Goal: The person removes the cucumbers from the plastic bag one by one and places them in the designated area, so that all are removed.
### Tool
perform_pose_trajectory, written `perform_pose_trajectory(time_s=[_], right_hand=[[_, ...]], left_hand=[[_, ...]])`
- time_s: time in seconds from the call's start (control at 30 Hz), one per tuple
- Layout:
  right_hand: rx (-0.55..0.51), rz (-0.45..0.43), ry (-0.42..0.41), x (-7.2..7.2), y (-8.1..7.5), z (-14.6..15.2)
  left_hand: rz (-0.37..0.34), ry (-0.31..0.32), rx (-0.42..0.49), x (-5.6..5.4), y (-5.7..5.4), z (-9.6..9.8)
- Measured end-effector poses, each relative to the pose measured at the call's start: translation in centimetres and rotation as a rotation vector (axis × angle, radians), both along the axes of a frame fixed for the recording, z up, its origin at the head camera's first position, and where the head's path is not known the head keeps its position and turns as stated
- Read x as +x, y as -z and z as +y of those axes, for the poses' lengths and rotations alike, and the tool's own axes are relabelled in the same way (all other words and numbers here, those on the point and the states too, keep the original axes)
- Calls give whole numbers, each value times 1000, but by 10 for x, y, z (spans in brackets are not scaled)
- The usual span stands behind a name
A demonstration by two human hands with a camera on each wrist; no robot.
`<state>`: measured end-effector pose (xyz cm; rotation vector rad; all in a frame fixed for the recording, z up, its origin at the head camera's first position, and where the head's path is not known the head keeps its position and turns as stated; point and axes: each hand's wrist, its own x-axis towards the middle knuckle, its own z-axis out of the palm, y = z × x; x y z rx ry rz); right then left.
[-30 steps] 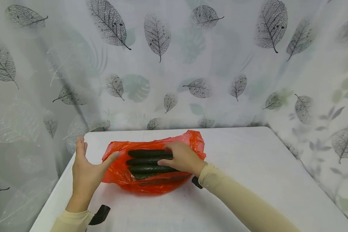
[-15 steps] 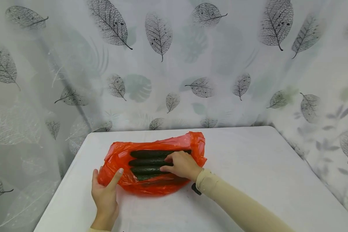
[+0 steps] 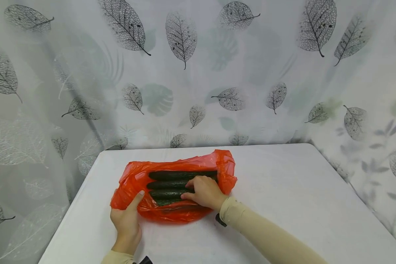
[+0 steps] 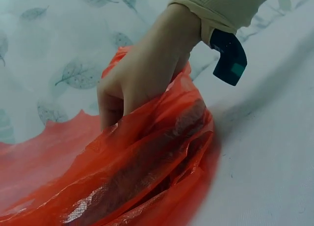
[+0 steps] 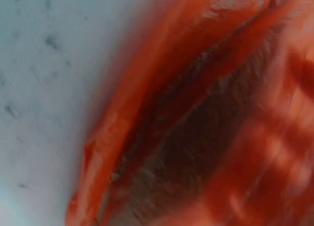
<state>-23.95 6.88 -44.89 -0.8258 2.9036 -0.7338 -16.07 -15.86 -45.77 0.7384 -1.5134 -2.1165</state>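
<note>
A thin red plastic bag (image 3: 178, 216) lies spread on the white table with its mouth facing up. Several dark green cucumbers (image 3: 171, 175) lie side by side inside it. My left hand (image 3: 127, 223) holds the bag's left end, thumb over the film and the other fingers hidden behind it. Reaching in from the right, my right hand (image 3: 206, 192) has its thumb and fingers round a cucumber (image 3: 168, 193) near the front of the row. In the left wrist view the right hand (image 4: 142, 73) dips into the bag (image 4: 147, 137), fingertips hidden by film. Close red film (image 5: 132, 98) fills much of the right wrist view.
The white table (image 3: 277, 176) extends right of and in front of the bag. A leaf-printed curtain (image 3: 198, 73) hangs behind the table and along both sides. A dark wrist device (image 4: 230, 56) sticks out under the right sleeve.
My left hand has moved right from beside the bag and taken hold of its left end. The right hand has shifted slightly toward me, staying at the cucumbers.
</note>
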Motion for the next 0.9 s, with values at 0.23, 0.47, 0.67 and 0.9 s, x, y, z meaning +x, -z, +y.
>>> perform_pose_trajectory(time_s=[0.23, 0.47, 0.67, 0.9], right_hand=[[70, 62, -11, 2, 5, -4], [82, 56, -17, 3, 6, -9], [108, 3, -10, 9, 1, -12], [109, -90, 5, 12, -2, -14]], left_hand=[[-11, -22, -4, -1, 5, 4], [-2, -16, -14, 0, 6, 4], [-5, 6, 9, 2, 2, 7], [-24, 44, 39, 6, 1, 9]])
